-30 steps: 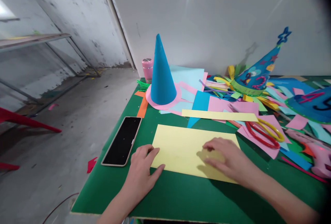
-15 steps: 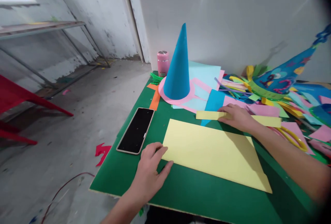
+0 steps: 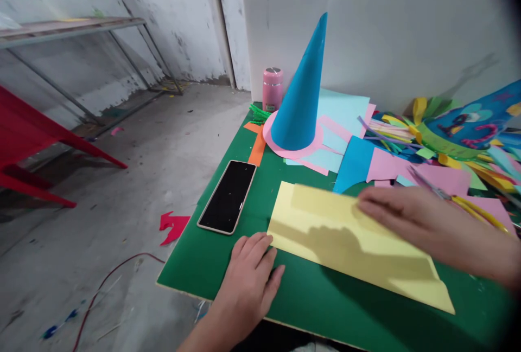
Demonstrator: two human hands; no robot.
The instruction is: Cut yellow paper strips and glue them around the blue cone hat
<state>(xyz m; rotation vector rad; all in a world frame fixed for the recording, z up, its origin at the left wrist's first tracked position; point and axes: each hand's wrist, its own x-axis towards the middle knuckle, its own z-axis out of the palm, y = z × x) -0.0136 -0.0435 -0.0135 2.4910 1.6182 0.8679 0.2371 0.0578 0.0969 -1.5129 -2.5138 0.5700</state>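
Observation:
A large pale yellow sheet (image 3: 366, 260) lies flat on the green table (image 3: 211, 265). My left hand (image 3: 248, 281) rests flat and open on the table, its fingertips touching the sheet's near left corner. My right hand (image 3: 411, 216), slightly blurred, is closed on one end of a narrow yellow paper strip (image 3: 321, 200) and holds it just above the sheet's far edge. The strip casts a shadow on the sheet.
A black phone (image 3: 228, 196) lies left of the sheet. Behind stand a blue paper cone (image 3: 301, 91) on a pink disc and a pink bottle (image 3: 272, 87). Coloured paper scraps, yellow-handled scissors (image 3: 476, 208) and a decorated blue hat (image 3: 468, 124) crowd the right. A red chair (image 3: 24, 146) stands at left.
My right hand left the sheet, reached to the yellow strip behind it, picked it up and brought it over the sheet. The left hand stayed at the corner. The view turned left.

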